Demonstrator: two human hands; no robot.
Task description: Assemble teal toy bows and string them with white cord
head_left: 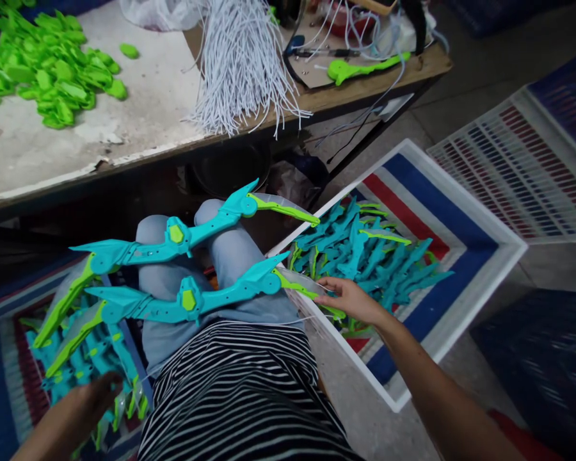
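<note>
Two turquoise toy bows with lime-green limbs lie across the lap, one behind the other. The far bow rests over the knees, and the near bow lies closer to the striped shirt. At the near bow's right end, my right hand is closed with its fingertips on the green limb tip. A thin white string runs across the lap below that bow. My left hand, dark and blurred, is low on the left, over a crate of similar bows; its fingers cannot be made out clearly.
On my right stands a white-rimmed crate with many turquoise bow pieces. Ahead, the worktable bears a heap of green plastic parts, a bundle of white strings and a single green limb. A white slatted crate stands farther right.
</note>
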